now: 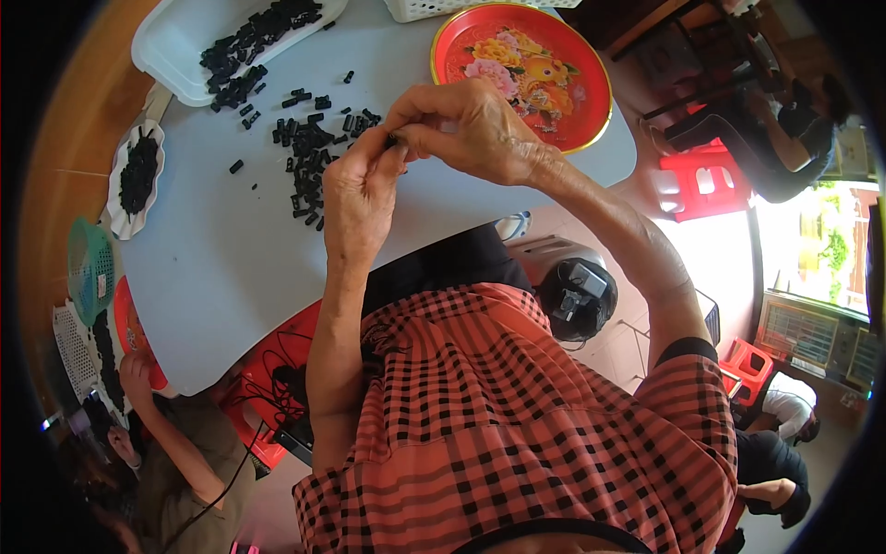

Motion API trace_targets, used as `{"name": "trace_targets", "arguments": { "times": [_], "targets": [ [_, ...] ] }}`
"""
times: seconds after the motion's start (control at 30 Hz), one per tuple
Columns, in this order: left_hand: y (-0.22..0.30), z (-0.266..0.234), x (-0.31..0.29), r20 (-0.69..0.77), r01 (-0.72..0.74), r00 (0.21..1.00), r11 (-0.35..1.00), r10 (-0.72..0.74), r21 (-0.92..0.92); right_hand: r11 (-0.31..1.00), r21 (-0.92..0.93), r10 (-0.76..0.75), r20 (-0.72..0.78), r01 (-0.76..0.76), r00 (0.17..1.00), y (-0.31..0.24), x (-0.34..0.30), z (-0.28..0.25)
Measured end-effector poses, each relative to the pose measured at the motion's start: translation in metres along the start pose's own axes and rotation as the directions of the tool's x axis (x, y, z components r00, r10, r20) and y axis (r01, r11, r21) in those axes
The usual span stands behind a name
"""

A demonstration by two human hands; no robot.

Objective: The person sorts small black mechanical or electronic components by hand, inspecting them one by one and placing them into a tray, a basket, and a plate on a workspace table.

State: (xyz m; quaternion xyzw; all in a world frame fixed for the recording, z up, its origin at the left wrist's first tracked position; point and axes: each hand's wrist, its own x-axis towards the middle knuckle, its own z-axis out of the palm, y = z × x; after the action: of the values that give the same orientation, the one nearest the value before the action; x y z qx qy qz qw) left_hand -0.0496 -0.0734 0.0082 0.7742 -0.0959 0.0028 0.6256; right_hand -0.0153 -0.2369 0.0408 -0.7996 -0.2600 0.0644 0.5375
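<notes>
Over the pale blue table (212, 277), my left hand (363, 198) and my right hand (475, 129) meet at their fingertips. Both are closed in a pinch around a small black plastic part (392, 140), mostly hidden by the fingers. Beneath and left of them lies a loose heap of similar black parts (309, 152). More black pieces (249, 55) spill from a white plastic tub (161, 60) at the far left. A white scalloped dish (122, 222) of finer black bits stands at the left edge. Right of my hands is a round red tray (591, 74) with a flower-and-fish print and tiny bits on it.
A white basket (415, 11) sits at the far edge. Beyond the left edge are a green basket (90, 268) and a co-worker's arm (180, 443) by a red bowl. Right are a red stool (706, 180), a dark round container with devices (577, 295) and several other people.
</notes>
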Motion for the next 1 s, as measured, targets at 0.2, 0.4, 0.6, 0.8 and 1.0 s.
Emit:
{"name": "trace_targets", "arguments": {
  "times": [0.2, 0.4, 0.6, 0.8, 1.0],
  "targets": [
    [0.004, -0.008, -0.006, -0.064, 0.018, 0.998, 0.998, -0.014, 0.064, 0.999, 0.033, -0.005, 0.011, 0.004, 1.0, -0.003, 0.006, 0.011],
    [-0.01, -0.02, -0.012, -0.086, 0.049, 0.994, 0.975, -0.069, -0.215, 0.991, 0.108, -0.081, -0.033, 0.084, 0.996, -0.002, 0.013, 0.029],
    [-0.015, -0.027, -0.019, -0.162, 0.076, 0.973, 0.895, -0.162, -0.439, 0.943, -0.281, -0.213, -0.09, 0.18, 0.973, 0.014, 0.066, 0.018],
    [-0.015, -0.027, -0.018, -0.135, 0.1, 0.97, 0.836, -0.204, -0.54, 0.637, -0.602, -0.386, 0.293, 0.482, 0.875, 0.054, 0.116, 0.002],
    [-0.015, -0.027, -0.017, -0.112, 0.112, 0.969, 0.796, -0.22, -0.595, 0.587, -0.721, -0.213, 0.301, 0.368, 0.93, 0.053, 0.12, 0.006]
  ]
}}
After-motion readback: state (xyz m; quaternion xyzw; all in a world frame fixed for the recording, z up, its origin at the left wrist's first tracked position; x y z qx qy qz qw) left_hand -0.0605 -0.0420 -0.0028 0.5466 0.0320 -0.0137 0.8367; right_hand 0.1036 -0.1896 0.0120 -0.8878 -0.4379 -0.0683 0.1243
